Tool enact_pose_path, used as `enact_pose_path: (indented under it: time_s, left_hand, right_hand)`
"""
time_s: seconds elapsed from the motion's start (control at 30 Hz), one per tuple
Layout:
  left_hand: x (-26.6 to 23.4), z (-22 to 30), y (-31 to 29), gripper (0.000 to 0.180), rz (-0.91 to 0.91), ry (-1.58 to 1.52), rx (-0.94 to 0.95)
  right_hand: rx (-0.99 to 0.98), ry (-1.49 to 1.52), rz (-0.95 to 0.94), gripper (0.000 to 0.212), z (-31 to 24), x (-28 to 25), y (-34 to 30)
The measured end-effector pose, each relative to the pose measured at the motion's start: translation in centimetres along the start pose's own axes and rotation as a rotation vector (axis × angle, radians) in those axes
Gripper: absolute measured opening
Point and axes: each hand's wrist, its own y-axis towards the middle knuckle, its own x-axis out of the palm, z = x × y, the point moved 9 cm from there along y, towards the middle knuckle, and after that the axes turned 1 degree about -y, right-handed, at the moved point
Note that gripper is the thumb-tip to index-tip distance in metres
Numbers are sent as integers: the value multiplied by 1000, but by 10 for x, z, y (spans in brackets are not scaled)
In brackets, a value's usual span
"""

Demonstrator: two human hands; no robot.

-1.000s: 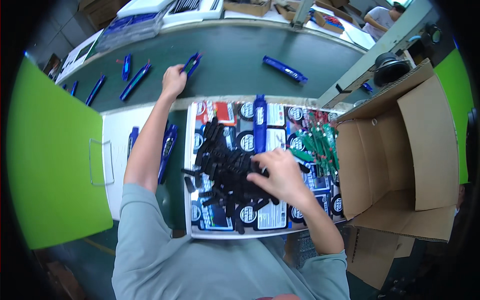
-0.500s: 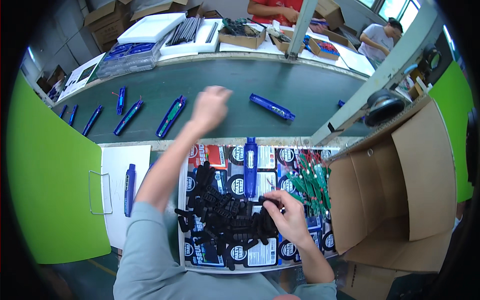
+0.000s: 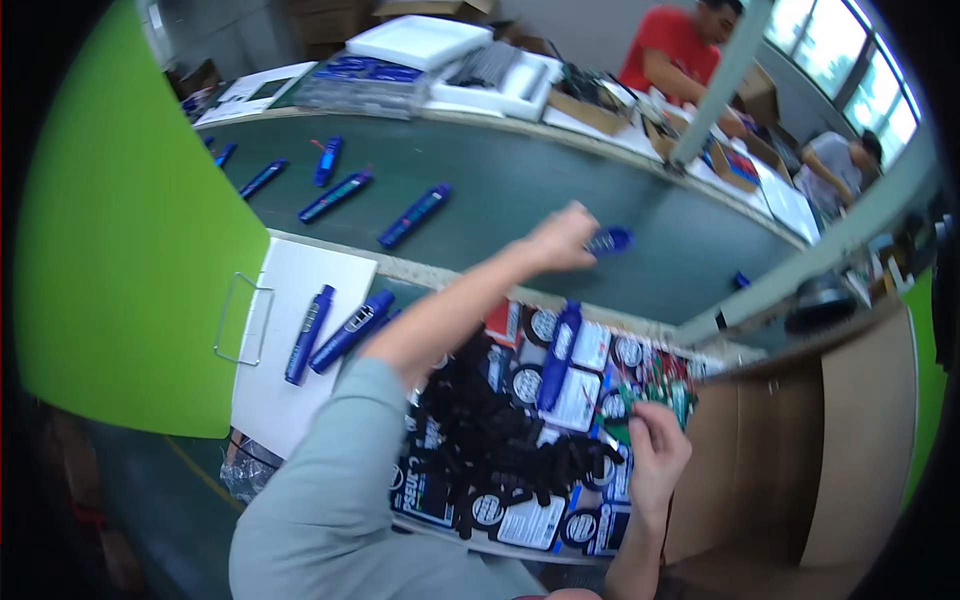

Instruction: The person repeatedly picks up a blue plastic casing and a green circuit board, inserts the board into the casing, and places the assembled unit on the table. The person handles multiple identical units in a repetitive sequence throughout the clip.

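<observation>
Change: since half a second ago the left arm has swung from 12 o'clock toward 1 o'clock across the belt, and the right hand has slid further toward 3 o'clock over the tray.
Left hand (image 3: 562,240): stretched out over the dark green conveyor surface (image 3: 500,190), fingers closed on one end of a short blue plastic tool (image 3: 608,240) that lies on the belt at 1 o'clock.
Right hand (image 3: 655,460): at 5 o'clock, fingers bent together on the green-handled pieces (image 3: 655,392) at the tray's 3 o'clock edge; I cannot tell how firmly they grip.
Tray: a flat tray of printed blue-and-white packaging cards (image 3: 580,375) holds a heap of black plastic parts (image 3: 490,440), too tangled to count, and one blue tool (image 3: 558,355) lying upright across the cards.
Belt count: besides the held one, five long blue tools show, around 10 to 11 o'clock, the nearest (image 3: 413,215) just short of the forearm; one small blue bit (image 3: 740,281) lies at 2 o'clock.
White board (image 3: 300,290): at 9 o'clock, carrying two blue tools (image 3: 330,332) side by side.
Cardboard box (image 3: 850,440): open, at 3 to 4 o'clock, contents hidden.
Green panel (image 3: 120,250): fills 9 o'clock.
Other people (image 3: 680,55): two, working at 1 o'clock beyond the belt.
</observation>
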Motion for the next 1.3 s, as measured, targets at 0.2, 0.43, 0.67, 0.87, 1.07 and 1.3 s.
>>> enact_pose_path:
  time_s: [0.2,0.43,0.67,0.87,1.07,1.3]
  left_hand:
    - [-64,72,-114,56,-27,-605,-183]
    - [-49,133,-196,49,31,-964,-232]
    - [-43,136,-215,38,62,-1030,-379]
    - [-83,166,-218,25,433,-627,-56]
    - [-75,170,-224,31,301,-596,-79]
    - [-45,127,-240,41,112,-1182,-413]
  right_hand:
    - [-15,117,83,19,-36,13,23]
    - [-424,-378,158,18,-108,55,22]
    - [-511,-655,179,16,-113,76,3]
    - [-230,-541,289,59,-105,49,-1]
    - [-166,-181,-143,49,-76,40,11]
    - [-15,-675,146,24,8,-87,23]
